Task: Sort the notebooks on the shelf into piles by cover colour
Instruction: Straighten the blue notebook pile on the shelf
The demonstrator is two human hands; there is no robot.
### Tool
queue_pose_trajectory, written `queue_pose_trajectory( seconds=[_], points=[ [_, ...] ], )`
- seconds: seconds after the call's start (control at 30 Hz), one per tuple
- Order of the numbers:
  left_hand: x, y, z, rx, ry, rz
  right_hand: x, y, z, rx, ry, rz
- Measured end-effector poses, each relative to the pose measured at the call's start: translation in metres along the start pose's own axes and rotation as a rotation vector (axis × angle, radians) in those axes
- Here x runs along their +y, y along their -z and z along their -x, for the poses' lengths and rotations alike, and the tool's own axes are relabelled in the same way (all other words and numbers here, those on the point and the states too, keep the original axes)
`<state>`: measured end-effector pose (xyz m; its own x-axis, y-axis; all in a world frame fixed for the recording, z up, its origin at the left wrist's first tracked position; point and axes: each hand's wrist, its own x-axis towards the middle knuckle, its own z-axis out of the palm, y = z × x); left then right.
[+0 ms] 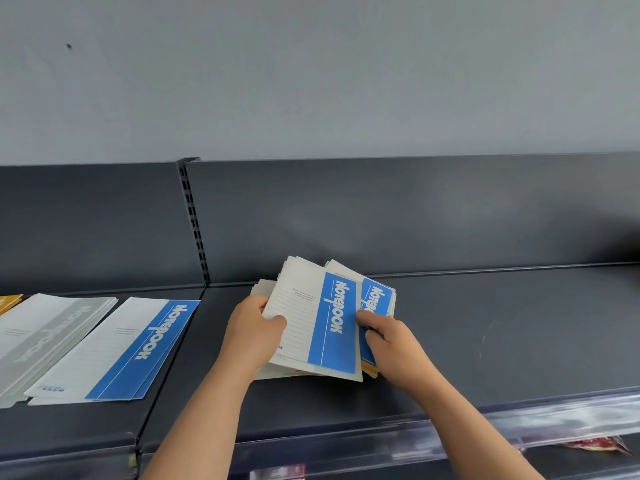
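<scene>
A loose stack of notebooks (379, 299) lies in the middle of the dark shelf (502, 334). My left hand (254, 332) grips the left edge of the top blue-and-white notebook (318, 323), thumb on its cover, and tilts it up. My right hand (389, 341) pinches the same notebook's right edge, with fingers over the blue notebook beneath. An orange cover peeks out at the stack's lower right (370, 370). To the left lie a blue pile (117, 348), a grey pile (41, 334) and an orange pile (8, 303) at the frame edge.
The shelf's back panel (415, 216) rises behind the stack, with a slotted upright (194, 223) dividing two shelf bays. A clear plastic price rail (485, 431) runs along the front edge. Red packaging (595, 445) shows on the level below.
</scene>
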<state>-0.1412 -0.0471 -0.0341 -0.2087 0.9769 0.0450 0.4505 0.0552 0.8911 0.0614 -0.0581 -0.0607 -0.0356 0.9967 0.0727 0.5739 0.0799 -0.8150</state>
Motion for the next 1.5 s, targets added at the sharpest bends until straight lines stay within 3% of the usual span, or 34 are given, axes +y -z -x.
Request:
queue_pose_trajectory(
  seconds=[0.27,0.47,0.8,1.1,1.5],
  points=[
    [-0.01,0.02,0.007,0.124,0.014,0.229,-0.034,-0.01,-0.003,0.06,0.0,-0.031],
    [-0.022,0.06,0.01,0.219,-0.018,0.326,-0.067,-0.042,-0.013,0.018,0.119,-0.106],
    [-0.084,0.173,0.009,0.37,-0.037,0.096,-0.14,-0.152,-0.022,-0.072,0.254,-0.108],
    [-0.162,0.301,-0.011,0.423,-0.025,-0.048,-0.212,-0.292,-0.026,-0.164,0.205,-0.018],
    [-0.22,0.366,-0.059,0.327,0.016,-0.265,-0.255,-0.386,-0.032,-0.075,0.064,0.244]
  ],
)
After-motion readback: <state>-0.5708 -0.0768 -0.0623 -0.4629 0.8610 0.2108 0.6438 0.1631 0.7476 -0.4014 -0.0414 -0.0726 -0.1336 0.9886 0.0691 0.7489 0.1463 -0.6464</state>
